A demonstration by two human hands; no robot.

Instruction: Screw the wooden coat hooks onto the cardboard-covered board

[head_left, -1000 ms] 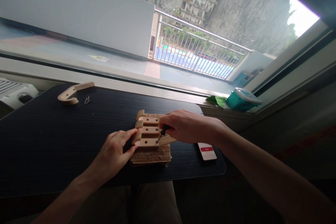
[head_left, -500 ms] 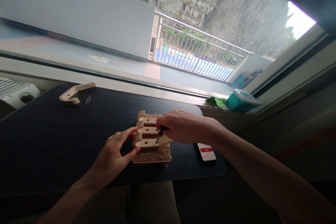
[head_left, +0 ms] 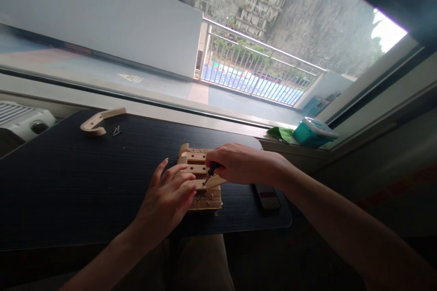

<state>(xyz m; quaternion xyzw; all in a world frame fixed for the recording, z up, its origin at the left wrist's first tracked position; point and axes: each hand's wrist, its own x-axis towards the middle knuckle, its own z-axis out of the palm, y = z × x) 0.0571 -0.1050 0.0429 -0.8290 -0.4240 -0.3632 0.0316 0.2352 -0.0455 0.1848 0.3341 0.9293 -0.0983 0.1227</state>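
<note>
My right hand (head_left: 235, 162) is closed round the dark handle of a screwdriver (head_left: 212, 170). The tool slants down, its tip at a hole in the nearest wooden hook (head_left: 200, 184). Over the left part of that hook lies my left hand (head_left: 170, 193), fingers stretched out and spread, covering its curled end. Two more wooden hooks sit in a row behind it, a middle hook (head_left: 193, 169) and a far hook (head_left: 193, 156), each with dark holes. All three rest on a block of layered corrugated cardboard (head_left: 209, 203) with a torn, rough top.
A loose wooden hook (head_left: 93, 122) and a few screws (head_left: 116, 131) lie at the back left of the black table (head_left: 85, 182). A phone (head_left: 268, 196) lies right of the cardboard. On the sill are a green cloth (head_left: 280, 133) and a teal box (head_left: 313, 132).
My left hand has moved right, from gripping the hook's curled end to lying over the hook with fingers spread. The screwdriver tip stays at the same hole. The phone's screen has dimmed.
</note>
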